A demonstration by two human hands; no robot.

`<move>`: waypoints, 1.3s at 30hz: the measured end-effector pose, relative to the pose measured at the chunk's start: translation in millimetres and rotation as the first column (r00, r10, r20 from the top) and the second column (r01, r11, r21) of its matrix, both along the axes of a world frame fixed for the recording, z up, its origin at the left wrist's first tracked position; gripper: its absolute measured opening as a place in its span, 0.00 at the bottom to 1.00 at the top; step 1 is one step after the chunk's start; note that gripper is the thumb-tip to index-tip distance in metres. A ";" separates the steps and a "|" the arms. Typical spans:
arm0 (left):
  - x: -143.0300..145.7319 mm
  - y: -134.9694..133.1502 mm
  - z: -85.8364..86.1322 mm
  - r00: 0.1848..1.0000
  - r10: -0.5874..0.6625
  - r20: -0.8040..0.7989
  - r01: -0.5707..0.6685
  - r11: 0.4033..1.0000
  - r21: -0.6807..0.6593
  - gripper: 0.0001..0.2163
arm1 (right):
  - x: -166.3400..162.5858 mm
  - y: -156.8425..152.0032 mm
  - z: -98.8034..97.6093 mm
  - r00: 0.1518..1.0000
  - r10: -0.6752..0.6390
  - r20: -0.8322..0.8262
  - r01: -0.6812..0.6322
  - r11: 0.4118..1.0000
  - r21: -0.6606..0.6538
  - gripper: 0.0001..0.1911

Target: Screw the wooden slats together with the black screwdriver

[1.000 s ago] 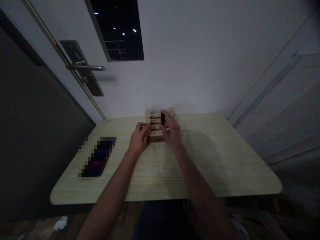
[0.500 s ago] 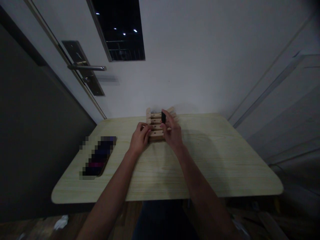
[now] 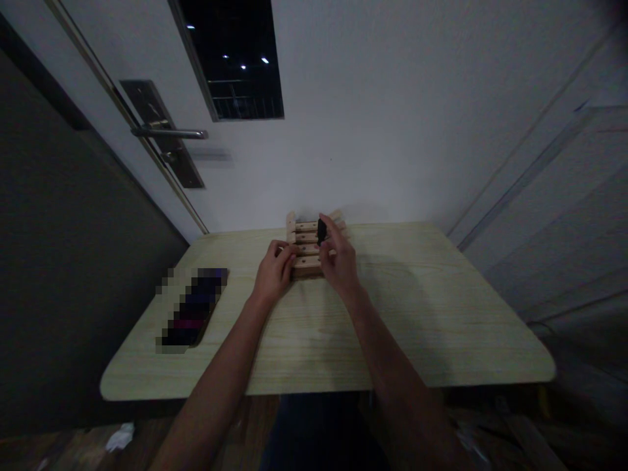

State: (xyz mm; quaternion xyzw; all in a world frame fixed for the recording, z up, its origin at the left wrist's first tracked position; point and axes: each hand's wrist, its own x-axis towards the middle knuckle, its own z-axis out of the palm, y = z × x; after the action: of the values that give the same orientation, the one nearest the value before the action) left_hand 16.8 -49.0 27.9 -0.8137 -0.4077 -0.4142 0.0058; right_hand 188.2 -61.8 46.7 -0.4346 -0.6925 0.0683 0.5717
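Head view | left hand (image 3: 271, 271) pinching slatted wooden frame (image 3: 307, 262) by left edge | right hand (image 3: 342, 265) pinching black piece (image 3: 321, 230)

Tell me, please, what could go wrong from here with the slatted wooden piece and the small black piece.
1. The right hand holds the small black piece by the fingertips, so it might slip and drop between the slats.
2. The left hand touches the slatted wooden piece at its near left side; if that hold slackens, the wood could shift.
3. The table stands close against the door; opening inward, it might jolt everything.
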 end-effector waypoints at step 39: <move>-0.7 0.8 -0.6 1.000 -0.008 0.007 0.008 1.000 -0.005 0.14 | 2.7 6.1 -1.7 0.994 -0.110 0.005 0.110 0.993 0.035 0.23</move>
State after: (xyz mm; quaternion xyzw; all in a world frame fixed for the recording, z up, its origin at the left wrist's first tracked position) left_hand 16.1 -48.2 27.3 -0.8139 -0.4056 -0.4160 0.0007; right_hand 190.9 -55.7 45.1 -0.4624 -0.6707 0.0231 0.5795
